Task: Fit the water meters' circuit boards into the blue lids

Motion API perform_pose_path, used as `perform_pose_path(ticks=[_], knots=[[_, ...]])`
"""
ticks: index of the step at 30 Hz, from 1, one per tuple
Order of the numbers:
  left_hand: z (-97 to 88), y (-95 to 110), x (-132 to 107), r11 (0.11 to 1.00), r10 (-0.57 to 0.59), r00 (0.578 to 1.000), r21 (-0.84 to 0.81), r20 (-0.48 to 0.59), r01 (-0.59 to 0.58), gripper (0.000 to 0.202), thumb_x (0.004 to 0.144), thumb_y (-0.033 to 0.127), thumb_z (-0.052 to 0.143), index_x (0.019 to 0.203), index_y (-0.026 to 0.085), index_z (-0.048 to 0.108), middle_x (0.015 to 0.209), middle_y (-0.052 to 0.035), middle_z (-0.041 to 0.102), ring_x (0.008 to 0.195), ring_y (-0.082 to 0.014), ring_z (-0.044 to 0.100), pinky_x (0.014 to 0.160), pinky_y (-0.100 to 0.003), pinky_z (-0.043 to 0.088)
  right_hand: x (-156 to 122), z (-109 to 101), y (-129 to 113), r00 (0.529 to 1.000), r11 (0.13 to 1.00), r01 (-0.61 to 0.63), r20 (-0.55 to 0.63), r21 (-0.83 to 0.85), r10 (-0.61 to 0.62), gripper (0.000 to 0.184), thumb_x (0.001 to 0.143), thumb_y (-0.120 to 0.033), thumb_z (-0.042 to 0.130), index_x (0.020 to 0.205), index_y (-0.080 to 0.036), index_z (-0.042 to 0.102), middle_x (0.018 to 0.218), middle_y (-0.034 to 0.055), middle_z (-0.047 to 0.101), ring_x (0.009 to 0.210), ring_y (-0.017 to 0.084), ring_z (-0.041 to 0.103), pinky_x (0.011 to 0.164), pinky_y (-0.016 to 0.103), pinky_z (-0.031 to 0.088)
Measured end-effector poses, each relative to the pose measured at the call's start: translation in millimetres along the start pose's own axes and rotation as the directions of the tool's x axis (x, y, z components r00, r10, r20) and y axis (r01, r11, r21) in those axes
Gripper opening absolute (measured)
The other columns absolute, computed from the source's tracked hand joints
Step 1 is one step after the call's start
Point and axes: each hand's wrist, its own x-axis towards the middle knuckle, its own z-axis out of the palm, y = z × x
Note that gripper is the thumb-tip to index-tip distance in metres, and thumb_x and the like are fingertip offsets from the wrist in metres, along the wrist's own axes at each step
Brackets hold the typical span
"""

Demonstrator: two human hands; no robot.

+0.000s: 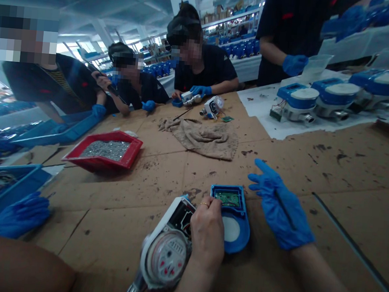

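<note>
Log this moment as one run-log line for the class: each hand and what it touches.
left hand: on blue water-meter cover with circuit board | right hand: gloved, beside cover | water meter: beside left hand

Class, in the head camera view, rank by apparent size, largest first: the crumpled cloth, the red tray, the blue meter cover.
1. Crumpled cloth and red tray: too alike to rank.
2. Blue meter cover: smallest, though nearest the camera.

A bare hand [207,235] hides part of the blue meter lid [241,234] at 6 o'clock. The tiny bits [105,149] in the red tray [100,165] at 10 o'clock are too small to tell. The top edge cuts off the standing person [289,36] at 1 o'clock.
</note>
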Motion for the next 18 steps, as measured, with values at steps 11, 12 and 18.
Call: perform_pose_path(ticks=[11,12,18], knots=[[4.0,-1.6,2.0,0.999,-0.036,0.999,-0.013,0.024,0.037,0.022,0.089,0.003,0.06,0.086,0.019,0.074,0.088,-0.002,0.073,0.075,-0.0154,0.069,0.066,-0.025,0.049,19.0,-18.5,-31.9,0.961,0.876,-0.172,-0.118,0.45,0.25,0.037,0.073,-0.054,0.083,0.086,-0.022,0.072,0.097,0.0081,0.079,0.086,0.025,0.076,0.079,0.04,0.067],[3.3,-1.3,2.5,0.999,-0.047,0.998,-0.01,0.042,0.048,0.021,0.089,0.004,0.061,0.087,0.02,0.074,0.089,-0.0018,0.073,0.076,-0.0156,0.07,0.067,-0.026,0.049,16.3,-16.1,-33.9,0.965,0.891,-0.166,-0.115,0.422,0.234,0.038,0.074,-0.055,0.081,0.09,-0.022,0.071,0.097,0.0081,0.078,0.08,0.023,0.076,0.074,0.038,0.067],[-4.5,2.7,6.3,0.992,-0.119,0.979,0.068,0.165,0.109,0.018,0.091,0.008,0.061,0.086,0.02,0.074,0.095,-0.0023,0.073,0.083,-0.0186,0.071,0.071,-0.028,0.052,1.0,4.1,-34.9,0.997,0.987,-0.002,-0.082,0.159,0.016,0.035,0.09,-0.057,0.057,0.089,-0.022,0.06,0.081,0.0047,0.073,0.065,0.019,0.073,0.056,0.029,0.061]])
